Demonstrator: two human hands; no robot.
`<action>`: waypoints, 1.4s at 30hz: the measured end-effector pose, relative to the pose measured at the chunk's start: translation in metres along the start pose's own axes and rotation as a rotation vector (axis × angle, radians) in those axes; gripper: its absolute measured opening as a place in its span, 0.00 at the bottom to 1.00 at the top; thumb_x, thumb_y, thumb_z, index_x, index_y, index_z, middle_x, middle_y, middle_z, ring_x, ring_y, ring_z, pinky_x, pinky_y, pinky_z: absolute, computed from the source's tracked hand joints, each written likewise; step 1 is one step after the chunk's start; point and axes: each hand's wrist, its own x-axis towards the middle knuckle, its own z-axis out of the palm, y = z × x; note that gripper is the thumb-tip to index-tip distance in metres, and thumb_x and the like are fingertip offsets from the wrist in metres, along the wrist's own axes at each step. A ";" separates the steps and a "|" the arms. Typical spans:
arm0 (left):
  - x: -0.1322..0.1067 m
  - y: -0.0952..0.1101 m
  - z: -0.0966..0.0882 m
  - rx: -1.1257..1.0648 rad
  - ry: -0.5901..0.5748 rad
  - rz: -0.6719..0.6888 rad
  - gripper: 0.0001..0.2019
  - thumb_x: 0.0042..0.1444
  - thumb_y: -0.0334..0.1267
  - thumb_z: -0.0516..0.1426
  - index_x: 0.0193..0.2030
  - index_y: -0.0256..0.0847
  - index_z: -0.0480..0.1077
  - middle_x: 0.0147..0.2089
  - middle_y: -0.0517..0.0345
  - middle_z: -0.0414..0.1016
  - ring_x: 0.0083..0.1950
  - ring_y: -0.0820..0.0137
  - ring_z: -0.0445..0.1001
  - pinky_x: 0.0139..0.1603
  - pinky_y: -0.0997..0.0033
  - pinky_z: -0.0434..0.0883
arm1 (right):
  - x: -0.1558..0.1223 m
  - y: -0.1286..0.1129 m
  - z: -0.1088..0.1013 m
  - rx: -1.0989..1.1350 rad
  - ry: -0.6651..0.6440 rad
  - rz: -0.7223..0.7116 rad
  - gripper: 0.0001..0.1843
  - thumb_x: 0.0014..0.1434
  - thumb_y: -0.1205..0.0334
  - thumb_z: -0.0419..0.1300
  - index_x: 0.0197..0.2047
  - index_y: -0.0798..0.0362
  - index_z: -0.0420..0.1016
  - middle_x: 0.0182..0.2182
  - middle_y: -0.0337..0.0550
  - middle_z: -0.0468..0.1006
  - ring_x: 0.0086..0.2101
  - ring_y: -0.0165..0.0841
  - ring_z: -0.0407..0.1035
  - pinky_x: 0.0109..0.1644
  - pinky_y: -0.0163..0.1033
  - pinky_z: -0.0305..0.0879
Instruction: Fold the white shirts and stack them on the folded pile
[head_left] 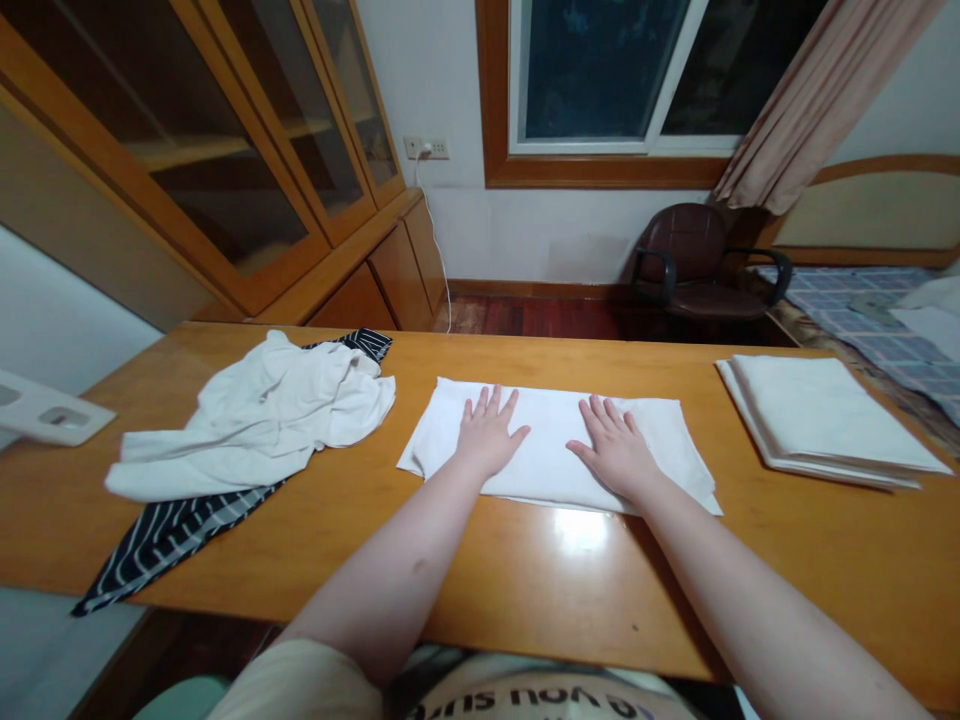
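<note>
A white cloth [551, 440], folded into a long flat rectangle, lies on the wooden table [525, 580] in front of me. My left hand [489, 432] rests palm down on its left part with fingers spread. Flat on the right part is my right hand [615, 445], its fingers stretched out too. Neither hand grips anything. To the left lies a crumpled white garment [277, 400] on top of a black-and-white striped cloth [187, 535]. A neat stack of folded white cloths [825, 415] sits at the right of the table.
A white plastic piece with slots [60, 410] juts in at the left edge. Beyond the table stand a glass-door cabinet [300, 215], a brown armchair [690, 260] and a bed [885, 310]. A white cord [435, 225] hangs from the wall socket.
</note>
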 end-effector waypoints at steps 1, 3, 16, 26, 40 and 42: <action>0.002 -0.005 0.000 0.001 -0.002 -0.032 0.36 0.60 0.60 0.40 0.71 0.47 0.41 0.73 0.55 0.40 0.72 0.57 0.36 0.68 0.48 0.39 | 0.001 0.002 0.000 -0.003 0.002 0.041 0.42 0.62 0.38 0.40 0.70 0.57 0.44 0.68 0.54 0.45 0.66 0.45 0.39 0.66 0.55 0.38; 0.006 -0.015 0.000 0.003 -0.008 -0.080 0.37 0.60 0.60 0.38 0.71 0.43 0.42 0.72 0.54 0.41 0.72 0.57 0.36 0.69 0.49 0.39 | 0.003 0.008 0.001 -0.004 0.002 0.134 0.43 0.62 0.38 0.38 0.70 0.61 0.44 0.67 0.57 0.46 0.66 0.46 0.39 0.65 0.56 0.38; 0.015 -0.034 0.000 0.025 -0.004 -0.306 0.45 0.57 0.63 0.39 0.70 0.27 0.42 0.72 0.42 0.35 0.72 0.56 0.33 0.69 0.53 0.41 | 0.010 0.038 0.007 0.004 0.063 0.414 0.50 0.59 0.35 0.36 0.68 0.71 0.46 0.66 0.65 0.47 0.65 0.52 0.41 0.64 0.57 0.40; -0.003 0.009 -0.004 0.105 0.212 -0.009 0.37 0.60 0.53 0.46 0.70 0.31 0.45 0.72 0.40 0.39 0.72 0.53 0.36 0.68 0.48 0.39 | 0.012 0.032 0.000 -0.005 0.252 0.290 0.45 0.61 0.39 0.43 0.67 0.69 0.46 0.66 0.70 0.43 0.65 0.56 0.37 0.62 0.63 0.36; 0.015 -0.009 0.004 -0.011 0.069 0.003 0.37 0.60 0.61 0.41 0.70 0.43 0.45 0.72 0.47 0.43 0.72 0.57 0.41 0.68 0.50 0.42 | 0.016 0.009 0.003 0.022 0.033 0.004 0.41 0.62 0.37 0.40 0.69 0.56 0.47 0.68 0.52 0.47 0.65 0.45 0.42 0.66 0.52 0.41; 0.017 -0.016 0.005 0.003 0.073 -0.074 0.37 0.60 0.60 0.39 0.70 0.38 0.46 0.72 0.44 0.43 0.72 0.58 0.40 0.68 0.52 0.42 | 0.017 0.011 0.004 0.015 0.039 0.070 0.42 0.61 0.37 0.40 0.69 0.58 0.47 0.67 0.55 0.47 0.65 0.44 0.43 0.66 0.50 0.41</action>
